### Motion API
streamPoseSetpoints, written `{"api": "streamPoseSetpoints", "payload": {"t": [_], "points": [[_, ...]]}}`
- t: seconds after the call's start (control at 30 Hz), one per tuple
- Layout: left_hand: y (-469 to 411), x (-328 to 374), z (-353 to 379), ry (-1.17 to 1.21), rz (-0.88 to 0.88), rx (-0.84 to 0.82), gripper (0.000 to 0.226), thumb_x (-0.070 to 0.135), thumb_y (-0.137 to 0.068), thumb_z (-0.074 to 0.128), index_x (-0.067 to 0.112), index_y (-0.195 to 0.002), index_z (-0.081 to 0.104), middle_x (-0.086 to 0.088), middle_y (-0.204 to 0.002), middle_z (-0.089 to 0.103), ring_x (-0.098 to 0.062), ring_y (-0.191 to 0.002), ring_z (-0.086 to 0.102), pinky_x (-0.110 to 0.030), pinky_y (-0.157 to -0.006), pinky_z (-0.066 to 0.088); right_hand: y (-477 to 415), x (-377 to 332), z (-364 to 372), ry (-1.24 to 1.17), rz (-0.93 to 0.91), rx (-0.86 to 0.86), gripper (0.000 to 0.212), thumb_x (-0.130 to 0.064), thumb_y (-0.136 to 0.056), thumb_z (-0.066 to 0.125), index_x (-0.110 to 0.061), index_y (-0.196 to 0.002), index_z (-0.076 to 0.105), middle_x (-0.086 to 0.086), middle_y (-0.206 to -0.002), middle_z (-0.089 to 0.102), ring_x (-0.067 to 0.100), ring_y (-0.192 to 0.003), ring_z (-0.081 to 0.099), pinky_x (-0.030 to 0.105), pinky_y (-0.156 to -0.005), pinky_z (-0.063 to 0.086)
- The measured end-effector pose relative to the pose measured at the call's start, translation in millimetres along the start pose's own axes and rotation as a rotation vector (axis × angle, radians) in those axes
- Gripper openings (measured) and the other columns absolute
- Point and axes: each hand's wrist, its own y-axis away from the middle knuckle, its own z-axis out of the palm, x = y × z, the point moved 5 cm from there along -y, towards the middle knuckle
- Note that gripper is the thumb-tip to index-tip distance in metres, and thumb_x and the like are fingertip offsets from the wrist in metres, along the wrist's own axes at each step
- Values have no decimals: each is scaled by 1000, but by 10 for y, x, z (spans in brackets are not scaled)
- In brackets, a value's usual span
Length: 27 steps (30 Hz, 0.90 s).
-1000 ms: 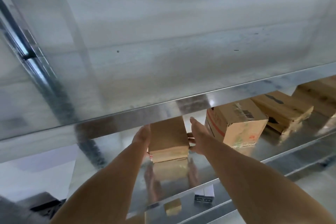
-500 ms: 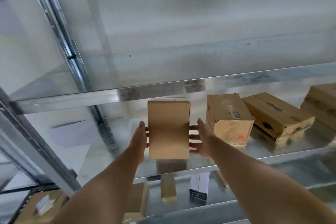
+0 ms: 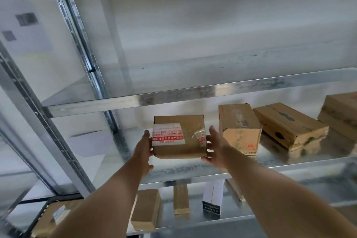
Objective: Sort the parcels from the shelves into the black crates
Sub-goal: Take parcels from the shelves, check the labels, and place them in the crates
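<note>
The parcel (image 3: 178,137) has tipped its labelled face toward me and come off the shelf (image 3: 193,172) to frame centre, my left hand (image 3: 144,150) and right hand (image 3: 216,147) gripping its 2 side edges, which suits what seems light, stiff cardboard.

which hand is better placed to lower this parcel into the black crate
Left, probably: the left hand grips the left edge of the parcel, and the black crate sits low on that same side. The right hand, on the far edge, would have to reach across.
</note>
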Motion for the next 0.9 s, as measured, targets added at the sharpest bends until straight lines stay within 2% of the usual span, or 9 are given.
{"api": "streamPoseSetpoints", "payload": {"t": [0.1,0.17,0.27,0.33,0.4,0.53,0.63,0.73,0.9], "points": [[87,45,-3,7,33,-10,56,64,-100,23,24,-101,62,-6,-116,63,-30,-122,48,-61,-116,20,48,-27,13,-25,-38,15,63,-62,-103,34,-8,-102,66,12,-100,71,27,-89,66,35,-77,54],[98,41,-50,-11,50,-14,58,63,-100,25,21,-101,65,-8,-107,68,-29,-114,55,-58,-114,28,68,-4,28,-16,-57,12,64,-61,-103,34,-6,-106,67,14,-103,71,30,-89,68,35,-70,56],[132,19,-73,-5,46,-55,64,65,-98,29,18,-114,69,-16,-107,73,-36,-106,67,-57,-105,43,67,39,34,6,-96,-10,68,-65,-102,34,-7,-111,69,18,-110,71,36,-105,69,44,-95,57],[150,2,-95,21,53,-51,64,67,-97,30,21,-119,68,-18,-110,73,-40,-104,69,-59,-102,46,56,37,25,47,-109,-9,68,-67,-101,33,-11,-111,70,15,-114,71,37,-116,64,49,-110,47],[142,-36,-120,29,36,-69,65,69,-95,31,23,-122,68,-16,-114,72,-40,-106,68,-59,-102,45,91,22,36,124,-100,-6,67,-69,-100,28,-17,-113,69,8,-123,69,32,-124,58,50,-115,38],[251,-23,-130,4,65,-34,53,63,-99,27,28,-113,64,-1,-118,69,-31,-115,61,-58,-105,42,169,18,81,203,-84,15,59,-70,-99,25,-27,-104,65,1,-135,62,28,-134,49,51,-116,33],[333,-28,-148,-34,78,-2,55,62,-99,25,27,-129,56,0,-131,61,-30,-126,53,-55,-109,39,197,50,140,177,-85,25,57,-68,-101,26,-26,-105,65,2,-134,63,30,-133,51,51,-116,35],[383,-47,-264,-28,93,39,53,57,-102,25,24,-132,53,2,-129,59,-25,-123,52,-44,-101,41,208,104,242,123,-75,-3,58,-63,-103,28,-22,-109,69,3,-127,67,30,-126,56,51,-113,39],[496,-103,-546,-30,92,44,51,62,-100,29,26,-127,54,4,-127,59,-22,-120,51,-44,-96,40,250,242,469,114,-72,-31,61,-62,-104,27,-18,-109,69,5,-122,70,33,-121,59,53,-112,42]]}}
